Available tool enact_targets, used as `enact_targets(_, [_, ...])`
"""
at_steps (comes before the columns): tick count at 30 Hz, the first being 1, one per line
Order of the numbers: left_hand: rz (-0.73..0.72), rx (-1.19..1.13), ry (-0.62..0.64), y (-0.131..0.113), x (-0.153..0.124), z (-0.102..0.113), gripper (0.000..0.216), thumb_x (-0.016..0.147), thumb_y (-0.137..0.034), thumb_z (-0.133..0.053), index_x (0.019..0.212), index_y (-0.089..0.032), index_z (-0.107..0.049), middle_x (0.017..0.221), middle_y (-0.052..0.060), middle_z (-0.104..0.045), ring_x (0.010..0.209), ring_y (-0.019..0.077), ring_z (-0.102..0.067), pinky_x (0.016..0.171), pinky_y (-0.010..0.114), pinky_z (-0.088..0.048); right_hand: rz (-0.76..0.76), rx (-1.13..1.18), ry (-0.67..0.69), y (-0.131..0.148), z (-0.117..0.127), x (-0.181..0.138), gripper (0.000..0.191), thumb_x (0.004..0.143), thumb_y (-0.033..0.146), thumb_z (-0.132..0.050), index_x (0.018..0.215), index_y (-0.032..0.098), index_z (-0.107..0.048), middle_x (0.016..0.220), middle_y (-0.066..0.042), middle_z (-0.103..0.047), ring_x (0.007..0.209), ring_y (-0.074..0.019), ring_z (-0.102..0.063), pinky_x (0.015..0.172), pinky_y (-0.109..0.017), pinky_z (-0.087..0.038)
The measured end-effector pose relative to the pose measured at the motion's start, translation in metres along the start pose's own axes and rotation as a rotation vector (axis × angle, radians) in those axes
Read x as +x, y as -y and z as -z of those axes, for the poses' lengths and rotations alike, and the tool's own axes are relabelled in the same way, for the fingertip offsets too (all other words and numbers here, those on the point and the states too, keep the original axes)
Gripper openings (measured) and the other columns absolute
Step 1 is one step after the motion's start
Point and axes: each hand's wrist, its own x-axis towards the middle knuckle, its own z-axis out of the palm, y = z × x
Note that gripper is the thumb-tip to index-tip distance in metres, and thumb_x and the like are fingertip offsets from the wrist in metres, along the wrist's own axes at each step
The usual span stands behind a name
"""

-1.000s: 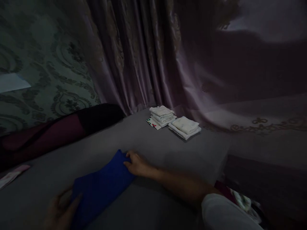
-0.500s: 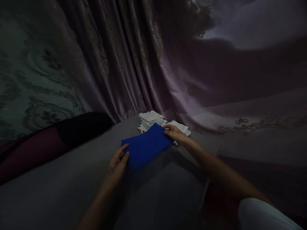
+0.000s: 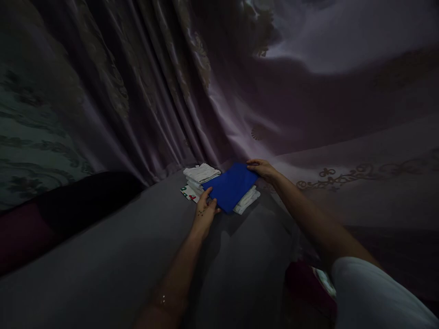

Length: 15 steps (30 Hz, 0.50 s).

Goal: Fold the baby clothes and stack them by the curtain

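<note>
A folded blue cloth (image 3: 231,186) lies on top of the right-hand stack of folded white cloths (image 3: 248,200). My left hand (image 3: 205,211) pinches the cloth's near left corner. At its far right corner my right hand (image 3: 262,168) has its fingers closed on the edge. Both arms reach far forward. Just left of the blue cloth is a second stack of white cloths (image 3: 200,173), resting on a patterned cloth (image 3: 187,192).
The stacks stand at the far end of a grey bed surface (image 3: 113,256), against a mauve curtain (image 3: 178,87). A dark maroon bolster (image 3: 55,214) runs along the left. Crumpled fabric (image 3: 318,281) lies at the lower right by my white sleeve.
Both hands carried the blue cloth away from me, from the near bed surface onto the right-hand white stack. The camera followed forward.
</note>
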Motion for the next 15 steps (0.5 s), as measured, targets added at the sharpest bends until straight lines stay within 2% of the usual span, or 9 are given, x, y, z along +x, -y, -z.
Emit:
enact_targets(5, [0.066, -0.084, 0.03, 0.02, 0.012, -0.009, 0.067, 0.07, -0.019, -0.067, 0.134, -0.019, -0.046, 0.098, 0.007, -0.061, 0.071, 0.0097, -0.059, 0.064, 0.023, -0.055, 0.013, -0.068, -0.021, -0.017, 0.005, 0.016, 0.024, 0.064, 0.024, -0.075, 0.086, 0.017, -0.068, 0.073, 0.003, -0.066, 0.061, -0.0089, -0.056, 0.066, -0.022, -0.048])
enact_targets(11, [0.154, -0.068, 0.043, 0.046, 0.006, -0.007, 0.072, 0.07, -0.018, -0.067, 0.138, -0.021, -0.042, 0.089, 0.004, -0.06, 0.072, 0.0102, -0.059, 0.069, 0.025, -0.055, -0.003, -0.286, -0.009, -0.041, 0.0, 0.016, 0.012, 0.072, 0.018, -0.064, 0.082, 0.015, -0.069, 0.068, 0.002, -0.065, 0.062, -0.0106, -0.058, 0.063, -0.021, -0.047])
enact_targets(15, [0.143, -0.066, 0.072, 0.05, 0.003, 0.002, 0.072, 0.07, -0.02, -0.069, 0.137, -0.024, -0.044, 0.1, 0.005, -0.06, 0.077, 0.0104, -0.06, 0.074, 0.028, -0.055, 0.0, -0.487, 0.035, -0.049, 0.0, 0.012, 0.011, 0.075, 0.015, -0.059, 0.076, 0.014, -0.07, 0.07, 0.0, -0.067, 0.068, -0.0124, -0.061, 0.065, -0.019, -0.046])
